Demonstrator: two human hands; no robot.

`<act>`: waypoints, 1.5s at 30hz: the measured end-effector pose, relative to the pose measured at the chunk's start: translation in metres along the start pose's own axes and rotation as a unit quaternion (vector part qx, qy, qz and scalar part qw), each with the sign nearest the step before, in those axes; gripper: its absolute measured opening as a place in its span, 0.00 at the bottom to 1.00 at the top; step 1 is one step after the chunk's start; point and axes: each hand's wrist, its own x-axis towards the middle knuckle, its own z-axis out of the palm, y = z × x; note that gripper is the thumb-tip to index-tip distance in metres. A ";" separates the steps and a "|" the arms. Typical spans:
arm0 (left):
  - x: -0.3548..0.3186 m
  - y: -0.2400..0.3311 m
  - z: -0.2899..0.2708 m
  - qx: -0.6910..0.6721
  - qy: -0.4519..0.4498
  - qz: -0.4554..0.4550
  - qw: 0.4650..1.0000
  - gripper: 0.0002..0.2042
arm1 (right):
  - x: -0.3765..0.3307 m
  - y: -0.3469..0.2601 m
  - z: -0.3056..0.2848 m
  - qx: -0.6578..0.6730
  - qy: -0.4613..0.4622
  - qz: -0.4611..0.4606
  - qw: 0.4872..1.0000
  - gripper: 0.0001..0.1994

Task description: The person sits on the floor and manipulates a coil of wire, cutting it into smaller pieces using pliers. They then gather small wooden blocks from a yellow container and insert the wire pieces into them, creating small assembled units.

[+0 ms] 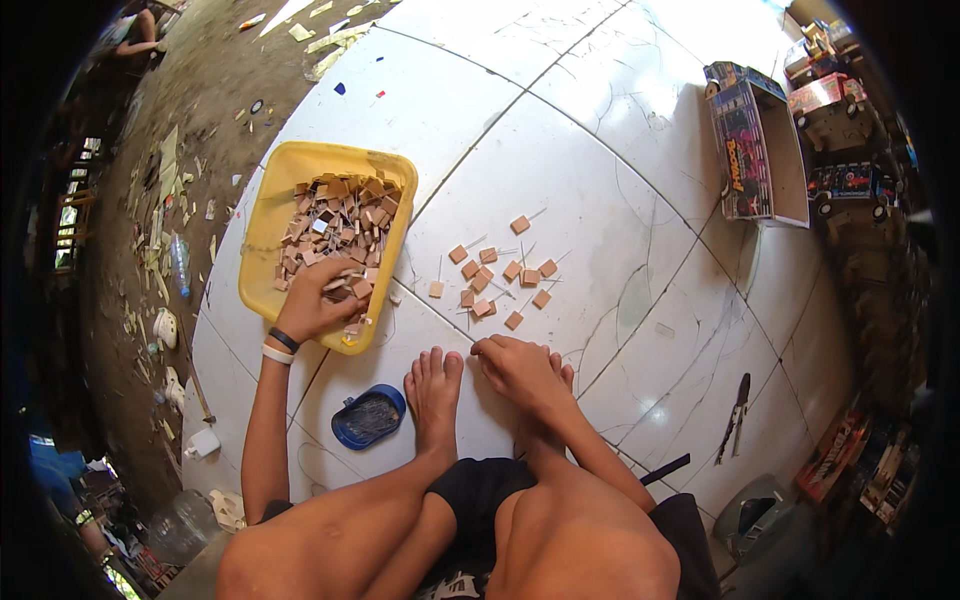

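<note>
Crammed — yellow tub (262, 222) of wooden squares (340, 225).

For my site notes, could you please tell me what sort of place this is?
Probably an informal floor-level craft workshop: a yellow plastic tub of small tan wooden squares sits on the white tiled floor, with scrap offcuts littering the bare ground beside it.

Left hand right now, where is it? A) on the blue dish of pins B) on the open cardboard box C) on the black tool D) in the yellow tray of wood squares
D: the left hand reaches into the yellow tray, fingers among the small wood squares.
</note>
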 end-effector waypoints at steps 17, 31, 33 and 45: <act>-0.012 0.093 -0.024 -0.384 0.069 0.126 0.912 0.26 | -0.002 0.013 -0.017 0.152 0.072 0.085 0.982 0.10; 0.013 0.132 0.030 -0.151 0.050 0.155 0.975 0.17 | -0.017 0.060 -0.057 0.295 0.256 0.225 0.893 0.10; -0.001 0.133 0.013 -0.171 0.036 0.122 0.977 0.17 | -0.017 0.062 -0.058 0.302 0.266 0.227 0.887 0.10; 0.056 -0.010 -0.003 0.005 0.144 0.093 0.985 0.59 | -0.009 0.073 -0.071 0.299 0.318 0.212 0.875 0.09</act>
